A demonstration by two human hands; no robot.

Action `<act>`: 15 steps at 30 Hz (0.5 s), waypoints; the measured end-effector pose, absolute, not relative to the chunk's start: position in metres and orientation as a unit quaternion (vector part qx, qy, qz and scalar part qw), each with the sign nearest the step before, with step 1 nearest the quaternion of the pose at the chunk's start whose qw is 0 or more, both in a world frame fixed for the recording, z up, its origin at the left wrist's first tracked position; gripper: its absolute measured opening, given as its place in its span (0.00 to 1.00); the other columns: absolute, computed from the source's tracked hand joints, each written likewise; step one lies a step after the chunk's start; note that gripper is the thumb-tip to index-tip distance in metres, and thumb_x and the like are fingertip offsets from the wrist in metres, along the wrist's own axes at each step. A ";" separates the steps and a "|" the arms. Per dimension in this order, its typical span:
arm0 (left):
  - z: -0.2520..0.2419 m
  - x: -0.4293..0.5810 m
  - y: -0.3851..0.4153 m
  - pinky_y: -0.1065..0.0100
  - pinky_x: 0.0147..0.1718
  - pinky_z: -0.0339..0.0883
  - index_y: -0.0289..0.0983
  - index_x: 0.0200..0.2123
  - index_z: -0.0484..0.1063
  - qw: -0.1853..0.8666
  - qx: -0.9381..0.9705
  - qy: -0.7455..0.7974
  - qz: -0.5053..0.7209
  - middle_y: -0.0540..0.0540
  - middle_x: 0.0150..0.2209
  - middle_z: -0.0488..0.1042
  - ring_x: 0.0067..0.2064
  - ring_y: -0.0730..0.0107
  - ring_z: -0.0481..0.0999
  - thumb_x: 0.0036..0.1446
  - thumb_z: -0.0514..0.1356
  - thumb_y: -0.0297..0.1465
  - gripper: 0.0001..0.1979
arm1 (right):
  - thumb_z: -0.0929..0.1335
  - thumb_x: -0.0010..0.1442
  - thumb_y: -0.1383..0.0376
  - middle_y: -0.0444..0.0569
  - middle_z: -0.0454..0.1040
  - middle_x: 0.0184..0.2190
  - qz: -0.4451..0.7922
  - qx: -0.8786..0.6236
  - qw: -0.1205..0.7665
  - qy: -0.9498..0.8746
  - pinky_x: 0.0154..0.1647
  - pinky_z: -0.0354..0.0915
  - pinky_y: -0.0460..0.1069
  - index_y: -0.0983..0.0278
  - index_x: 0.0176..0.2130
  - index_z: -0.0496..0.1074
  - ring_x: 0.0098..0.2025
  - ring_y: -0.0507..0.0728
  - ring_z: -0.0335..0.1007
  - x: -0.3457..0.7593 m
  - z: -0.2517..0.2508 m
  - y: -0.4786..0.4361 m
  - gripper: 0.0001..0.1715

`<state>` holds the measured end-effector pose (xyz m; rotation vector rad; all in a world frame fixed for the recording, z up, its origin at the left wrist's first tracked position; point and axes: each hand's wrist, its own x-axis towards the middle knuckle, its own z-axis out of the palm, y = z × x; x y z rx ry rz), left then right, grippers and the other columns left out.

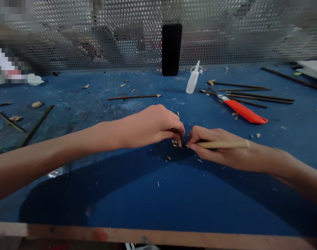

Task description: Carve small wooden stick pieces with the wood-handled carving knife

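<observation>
My left hand bends down over the blue tabletop, fingers pinched on a small dark piece with a pale, wood-like tip. Most of that piece is hidden by the fingers. Just to the right, my right hand is closed like a pen grip around a tool with a round pale wooden handle. Its working end points at the dark piece, but I cannot make out its shape or whether the two touch. Pale wood shavings lie scattered beneath both hands.
Behind my right hand lie a red-handled knife and several thin dark sticks. A white squeeze bottle stands near a black phone against the perforated metal screen. Another stick lies beyond my left hand; more are at left.
</observation>
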<state>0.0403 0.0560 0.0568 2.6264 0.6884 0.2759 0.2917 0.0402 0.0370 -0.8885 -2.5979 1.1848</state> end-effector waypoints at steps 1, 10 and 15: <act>0.057 0.040 0.058 0.69 0.42 0.68 0.45 0.44 0.81 0.218 0.938 0.250 0.098 0.53 0.40 0.83 0.42 0.69 0.81 0.67 0.59 0.25 0.12 | 0.64 0.72 0.59 0.43 0.72 0.33 0.389 -0.293 0.075 -0.870 0.31 0.61 0.46 0.60 0.40 0.67 0.30 0.50 0.64 0.291 0.038 0.039 0.08; 0.061 0.041 0.057 0.71 0.38 0.68 0.43 0.42 0.83 0.263 0.918 0.277 0.110 0.52 0.39 0.84 0.39 0.70 0.82 0.65 0.62 0.27 0.09 | 0.64 0.70 0.61 0.44 0.74 0.33 0.322 -0.303 0.117 -0.889 0.30 0.61 0.46 0.61 0.39 0.68 0.28 0.50 0.66 0.292 0.024 0.029 0.07; 0.040 0.026 0.037 0.74 0.43 0.68 0.40 0.45 0.81 0.277 0.884 0.338 0.167 0.51 0.42 0.83 0.43 0.72 0.81 0.66 0.63 0.29 0.07 | 0.69 0.66 0.56 0.42 0.76 0.28 0.440 -0.383 0.135 -0.801 0.27 0.63 0.45 0.60 0.42 0.71 0.28 0.52 0.70 0.298 0.029 0.037 0.10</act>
